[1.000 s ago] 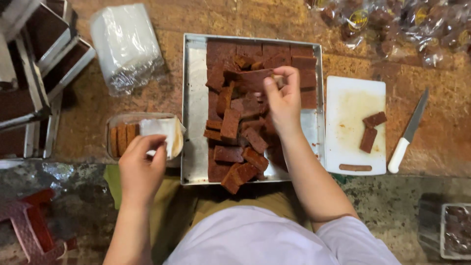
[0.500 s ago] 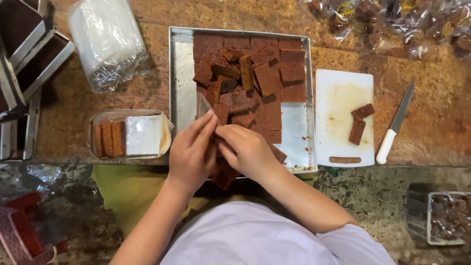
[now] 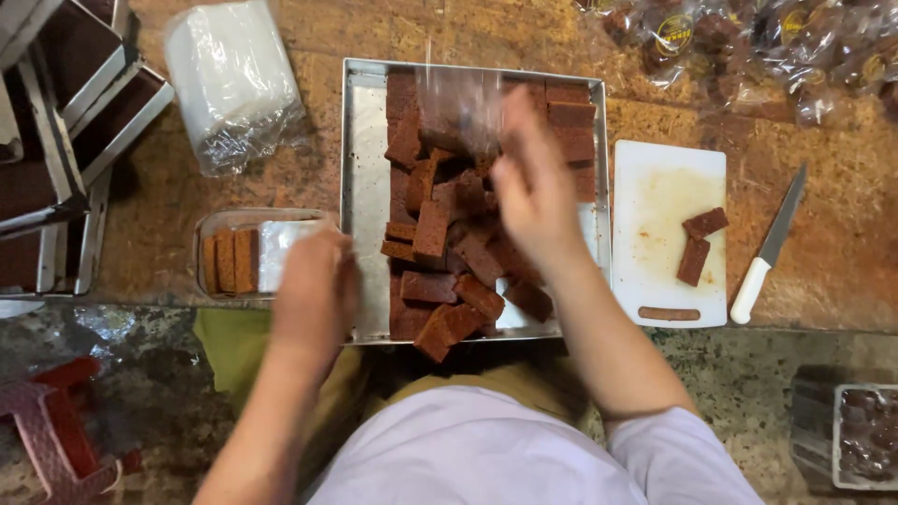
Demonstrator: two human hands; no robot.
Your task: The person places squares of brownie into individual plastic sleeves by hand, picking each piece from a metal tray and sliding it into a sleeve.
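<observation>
Centrally, a large metal tray (image 3: 367,187) is seen on the brown stone counter (image 3: 421,33), heaped with brown cake slabs (image 3: 432,227); every other place is given relative to this tray. Left of it, a stack of clear wrappers (image 3: 232,79) lies well apart toward the far side, and a small clear pack (image 3: 281,245) just beside the tray's left rim is partly filled with three slabs set on edge. Right of the tray, a white cutting board (image 3: 659,187) carries two offcuts, and a white-handled knife (image 3: 769,248) lies beyond it. The packing step appears to be in hand: the left hand (image 3: 316,285) is rested at the pack by the tray's near left corner, its grip blurred so that its state cannot be told, while the right hand (image 3: 531,187) is raised over the heap with what looks like a clear film (image 3: 458,98) pinched and lifted, though blur leaves this uncertain. A further slab would presumably need to be picked from the heap and set upright beside those in the pack.
</observation>
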